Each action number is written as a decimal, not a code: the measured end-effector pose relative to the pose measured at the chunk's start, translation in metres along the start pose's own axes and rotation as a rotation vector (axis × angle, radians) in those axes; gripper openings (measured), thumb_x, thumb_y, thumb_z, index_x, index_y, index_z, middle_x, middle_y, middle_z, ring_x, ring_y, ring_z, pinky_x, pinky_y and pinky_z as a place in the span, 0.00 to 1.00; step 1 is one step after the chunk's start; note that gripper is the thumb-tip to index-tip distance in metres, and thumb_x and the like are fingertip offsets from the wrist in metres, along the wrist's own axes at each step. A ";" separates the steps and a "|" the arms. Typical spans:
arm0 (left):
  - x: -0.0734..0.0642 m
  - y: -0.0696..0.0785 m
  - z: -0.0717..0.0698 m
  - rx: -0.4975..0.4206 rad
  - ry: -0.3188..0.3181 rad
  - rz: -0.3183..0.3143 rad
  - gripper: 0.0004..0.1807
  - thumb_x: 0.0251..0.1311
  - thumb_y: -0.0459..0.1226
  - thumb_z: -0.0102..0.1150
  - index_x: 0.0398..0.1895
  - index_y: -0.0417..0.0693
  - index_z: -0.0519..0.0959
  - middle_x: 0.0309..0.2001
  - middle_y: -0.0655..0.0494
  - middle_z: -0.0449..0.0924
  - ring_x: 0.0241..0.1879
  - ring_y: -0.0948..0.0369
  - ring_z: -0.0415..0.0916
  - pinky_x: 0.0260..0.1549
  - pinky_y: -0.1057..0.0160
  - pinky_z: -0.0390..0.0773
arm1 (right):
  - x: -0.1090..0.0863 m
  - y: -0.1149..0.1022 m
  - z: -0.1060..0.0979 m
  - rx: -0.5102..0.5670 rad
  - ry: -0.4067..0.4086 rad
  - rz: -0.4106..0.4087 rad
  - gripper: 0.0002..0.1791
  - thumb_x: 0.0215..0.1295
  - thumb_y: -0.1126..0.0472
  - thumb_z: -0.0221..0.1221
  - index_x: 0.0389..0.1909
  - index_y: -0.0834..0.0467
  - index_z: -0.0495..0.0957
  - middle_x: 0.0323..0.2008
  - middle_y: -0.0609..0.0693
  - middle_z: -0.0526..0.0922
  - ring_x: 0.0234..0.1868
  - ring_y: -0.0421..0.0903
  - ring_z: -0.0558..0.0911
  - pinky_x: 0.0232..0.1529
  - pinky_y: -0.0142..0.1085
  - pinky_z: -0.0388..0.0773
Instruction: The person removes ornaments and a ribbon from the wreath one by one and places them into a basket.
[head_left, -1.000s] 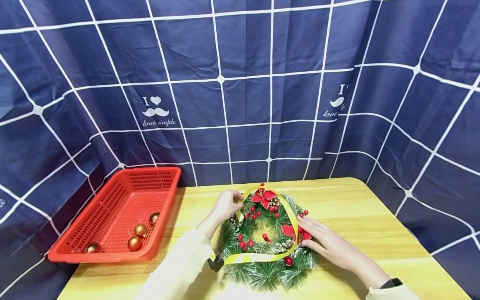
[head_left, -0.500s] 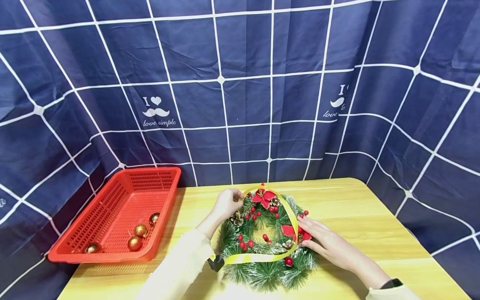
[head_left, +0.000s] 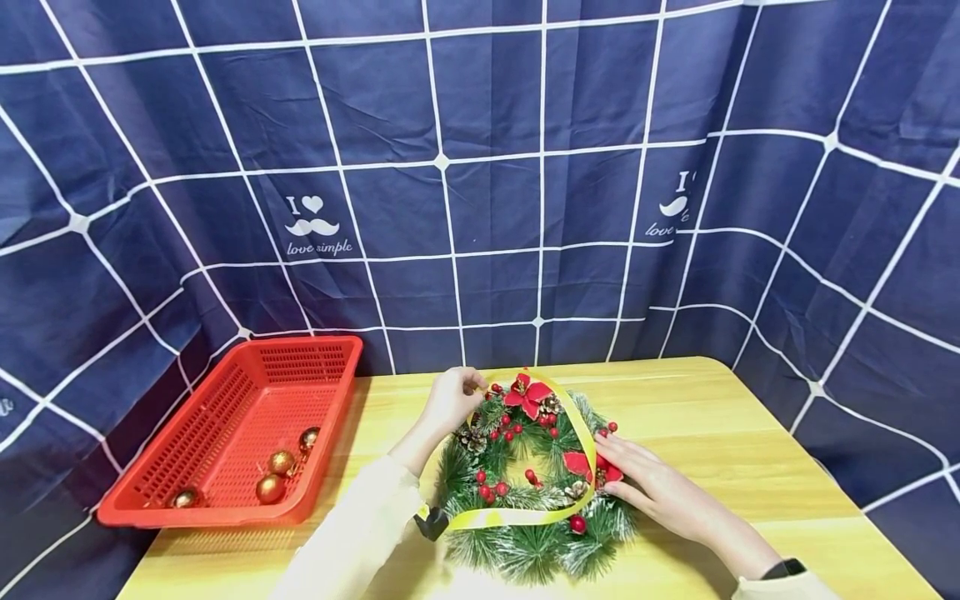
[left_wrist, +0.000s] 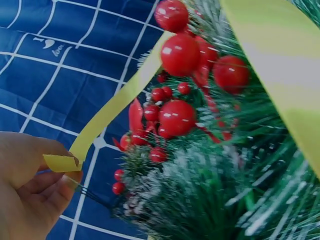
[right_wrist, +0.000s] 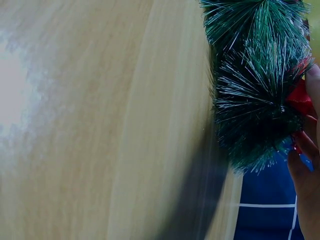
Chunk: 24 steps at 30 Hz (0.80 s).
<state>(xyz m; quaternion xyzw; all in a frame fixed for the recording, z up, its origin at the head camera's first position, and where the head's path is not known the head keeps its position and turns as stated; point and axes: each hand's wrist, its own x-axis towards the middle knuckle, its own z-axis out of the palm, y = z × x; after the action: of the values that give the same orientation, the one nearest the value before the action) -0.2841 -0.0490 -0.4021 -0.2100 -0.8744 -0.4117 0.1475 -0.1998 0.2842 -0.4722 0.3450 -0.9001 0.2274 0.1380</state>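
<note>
A green Christmas wreath [head_left: 534, 550] lies on the table, decorated with red berries [head_left: 491, 490], pine cones and red fabric flowers [head_left: 527, 395]. Across it loops a yellow ribbon [head_left: 585, 435]. At the wreath's far left edge my left hand [head_left: 448, 403] pinches the ribbon's end; in the left wrist view the thumb and fingers of this hand [left_wrist: 30, 182] hold the tip of the ribbon [left_wrist: 109, 110] beside the berries. My right hand [head_left: 656, 487] rests with extended fingers on the wreath's right side, touching a red flower; the right wrist view shows only part of it.
A red plastic basket [head_left: 336, 417] stands on the left of the wooden table [head_left: 757, 467], with several gold ornament balls [head_left: 270, 488] inside. A blue curtain with a white grid [head_left: 487, 200] hangs behind the table and along its sides.
My left hand has moved slightly up and away with the ribbon's end, and the ribbon beside it has shifted. My right hand stays in place on the wreath.
</note>
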 end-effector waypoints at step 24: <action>0.013 0.043 -0.040 -0.251 0.057 0.080 0.06 0.53 0.30 0.65 0.35 0.43 0.84 0.30 0.55 0.84 0.28 0.63 0.79 0.33 0.66 0.80 | 0.000 0.001 0.002 -0.005 0.015 -0.015 0.31 0.65 0.54 0.59 0.68 0.54 0.65 0.67 0.54 0.66 0.66 0.58 0.65 0.65 0.18 0.41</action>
<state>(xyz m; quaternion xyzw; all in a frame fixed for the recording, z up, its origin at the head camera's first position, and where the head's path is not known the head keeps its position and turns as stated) -0.2708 -0.0522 -0.3437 -0.2495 -0.8024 -0.5177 0.1611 -0.2007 0.2834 -0.4740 0.3494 -0.8971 0.2268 0.1474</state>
